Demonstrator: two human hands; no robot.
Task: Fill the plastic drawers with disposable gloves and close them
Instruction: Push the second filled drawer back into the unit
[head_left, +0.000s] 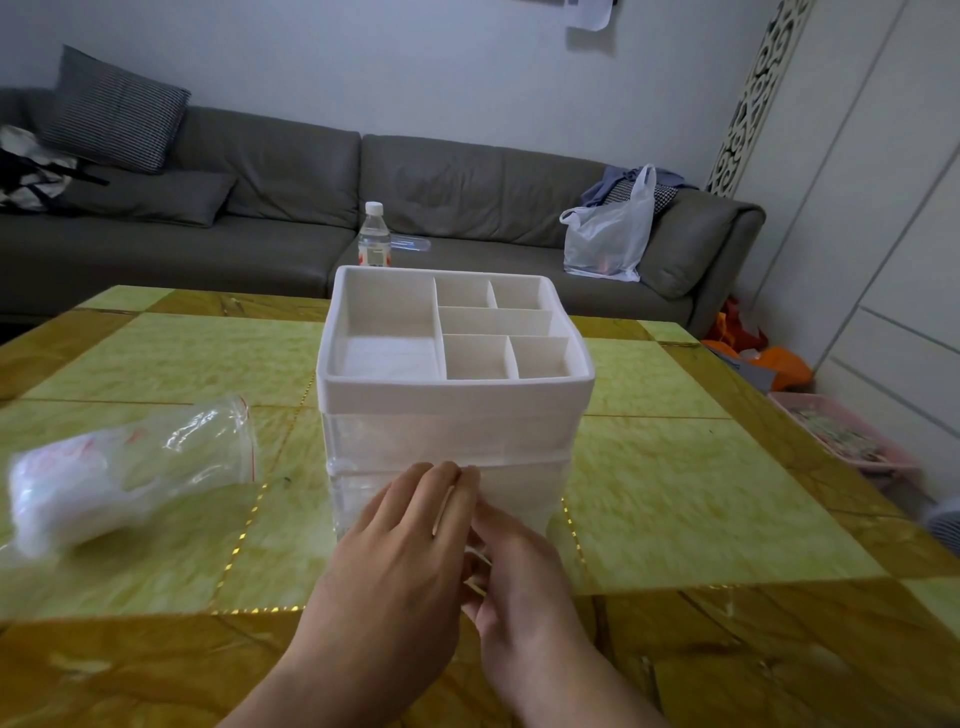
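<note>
A white plastic drawer unit stands mid-table, with empty open compartments on top and translucent drawers below. Both drawers look pushed in. My left hand lies with straight fingers against the front of the lower drawer. My right hand is just beside it, its thumb up at the drawer front and its fingers curled under my left hand. What those fingers hold is hidden. A clear zip bag of disposable gloves lies on the table to the left.
The table has a green and gold tiled top. Behind it runs a grey sofa with a water bottle and a white plastic bag. A pink basket sits on the floor at the right.
</note>
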